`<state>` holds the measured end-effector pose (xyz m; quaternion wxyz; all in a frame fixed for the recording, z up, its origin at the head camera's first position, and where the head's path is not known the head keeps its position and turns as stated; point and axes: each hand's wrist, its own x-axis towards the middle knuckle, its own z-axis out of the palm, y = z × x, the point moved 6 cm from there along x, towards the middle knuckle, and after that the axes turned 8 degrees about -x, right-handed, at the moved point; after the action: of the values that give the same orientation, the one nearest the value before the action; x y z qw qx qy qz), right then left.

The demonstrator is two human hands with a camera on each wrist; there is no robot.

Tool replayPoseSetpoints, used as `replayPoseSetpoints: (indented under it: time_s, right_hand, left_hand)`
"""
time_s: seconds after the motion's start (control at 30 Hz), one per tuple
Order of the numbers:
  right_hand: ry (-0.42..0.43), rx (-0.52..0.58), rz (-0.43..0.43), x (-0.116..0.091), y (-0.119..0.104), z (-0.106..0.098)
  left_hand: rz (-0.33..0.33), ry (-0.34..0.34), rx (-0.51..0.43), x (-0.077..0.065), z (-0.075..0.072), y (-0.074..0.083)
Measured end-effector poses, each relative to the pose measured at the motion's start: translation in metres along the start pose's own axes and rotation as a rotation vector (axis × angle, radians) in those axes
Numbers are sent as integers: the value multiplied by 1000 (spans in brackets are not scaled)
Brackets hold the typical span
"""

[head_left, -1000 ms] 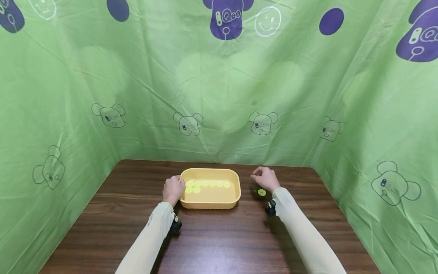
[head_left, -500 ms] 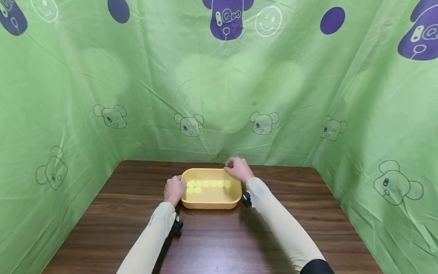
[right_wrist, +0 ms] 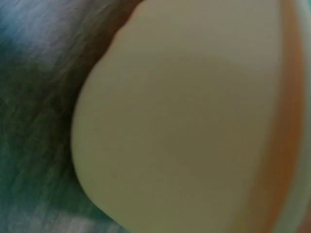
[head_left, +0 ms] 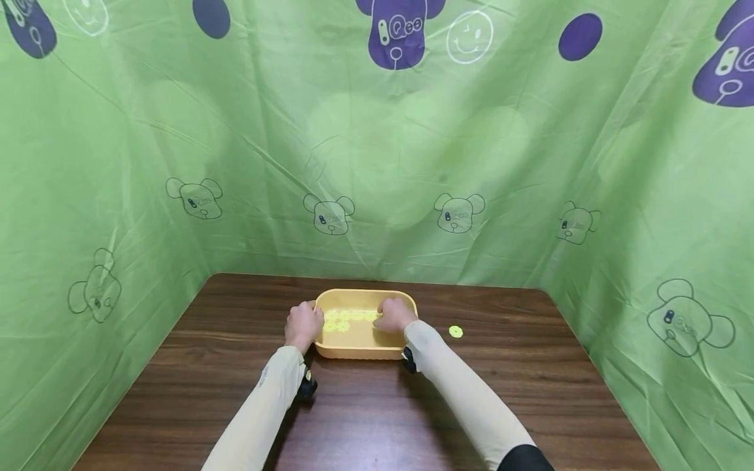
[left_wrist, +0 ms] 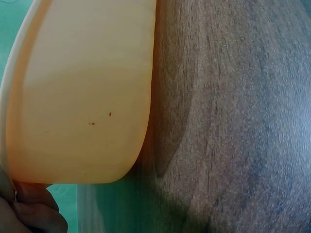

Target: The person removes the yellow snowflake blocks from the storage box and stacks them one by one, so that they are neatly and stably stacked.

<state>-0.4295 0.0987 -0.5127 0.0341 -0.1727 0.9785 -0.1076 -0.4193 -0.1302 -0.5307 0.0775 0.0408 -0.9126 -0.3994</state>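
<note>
In the head view, a yellow plastic tray (head_left: 360,354) with rounded corners stands on the table. My left hand (head_left: 303,325) grips its left rim; the left wrist view shows bent fingers (left_wrist: 39,208) at the tray's edge (left_wrist: 87,97). Inside, several small yellow-green flower-shaped pieces (head_left: 337,326) lie in a row along the back, with a few in front at the left. My right hand (head_left: 393,315) reaches in over the right side, fingers bent in a pinch near the row's right end; the piece at its fingertips is mostly hidden. The right wrist view is filled by the tray's outer wall (right_wrist: 170,121), blurred.
One more flower-shaped piece (head_left: 456,331) lies on the dark wooden table (head_left: 377,418), right of the tray. Green printed curtains (head_left: 377,163) hang behind the table and along both sides.
My right hand has gone from beside the flower-shaped piece on the table, leftward over the tray's right rim, and down inside. My left hand stays on the left rim.
</note>
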Motion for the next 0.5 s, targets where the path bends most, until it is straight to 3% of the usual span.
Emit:
replayPoseSetpoints:
  time_s: [0.3, 0.5]
  right_hand:
    - [-12, -54, 31, -5, -1, 9]
    - [-9, -98, -1, -12, -9, 10]
  left_hand:
    - [4, 20, -6, -1, -1, 0]
    - [13, 14, -3, -1, -2, -1]
